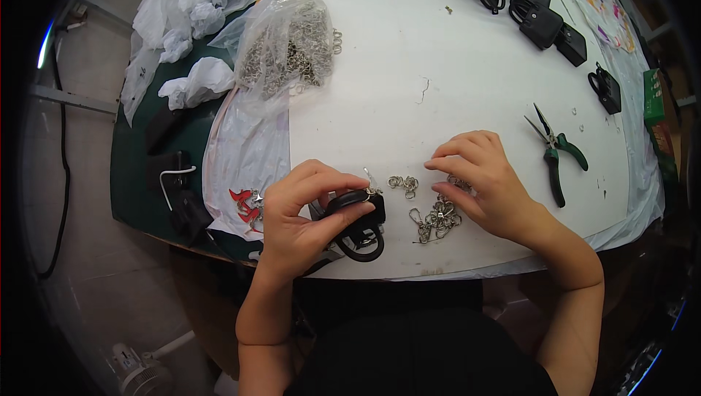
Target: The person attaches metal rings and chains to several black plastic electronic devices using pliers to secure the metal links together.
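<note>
My left hand is closed around a small black box-like item with a thick black loop hanging below it. A small silver metal clasp sticks up at the fingertips. To the right, my right hand is held with thumb and fingers apart, and nothing shows between them. Under and beside its thumb lies a heap of silver rings and clasps. A smaller cluster of linked metal rings rests between the two hands.
Green-handled pliers lie partly open at the right. Several black boxes with looped cords sit at the far right. A clear bag of metal rings stands far left, beside crumpled white plastic. Red pieces with metal fittings lie left of my left hand.
</note>
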A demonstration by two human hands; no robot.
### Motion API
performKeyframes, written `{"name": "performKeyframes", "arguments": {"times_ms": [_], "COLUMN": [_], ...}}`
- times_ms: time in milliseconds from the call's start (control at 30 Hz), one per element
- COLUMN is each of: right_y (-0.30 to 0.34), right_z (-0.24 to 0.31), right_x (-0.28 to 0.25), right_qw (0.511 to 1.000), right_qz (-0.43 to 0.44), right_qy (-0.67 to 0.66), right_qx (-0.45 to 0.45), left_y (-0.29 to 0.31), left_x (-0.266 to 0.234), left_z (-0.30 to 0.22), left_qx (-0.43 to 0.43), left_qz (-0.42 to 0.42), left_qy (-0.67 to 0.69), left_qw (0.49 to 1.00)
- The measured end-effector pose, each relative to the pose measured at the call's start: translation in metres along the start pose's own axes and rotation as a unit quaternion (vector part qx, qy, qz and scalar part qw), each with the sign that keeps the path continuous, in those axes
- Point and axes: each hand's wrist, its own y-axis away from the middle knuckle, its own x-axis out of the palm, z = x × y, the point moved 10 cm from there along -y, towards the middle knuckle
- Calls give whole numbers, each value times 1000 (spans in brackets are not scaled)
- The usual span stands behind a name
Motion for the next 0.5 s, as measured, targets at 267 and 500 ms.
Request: {"name": "performKeyframes", "arguments": {"times_ms": [267, 500], "right_y": [-18, -17], "right_z": [-44, -5], "right_x": [-30, 14], "right_qw": [991, 996], "right_qz": [-81, 31], "right_qy": [-24, -76], "right_qx": [106, 44], "left_y": [4, 2], "left_x": [-13, 0], "left_z": [6, 42], "left_qx": [-29, -177], "left_qz": [-60, 25], "left_qy": [-43, 42], "left_qw": [997, 983]}}
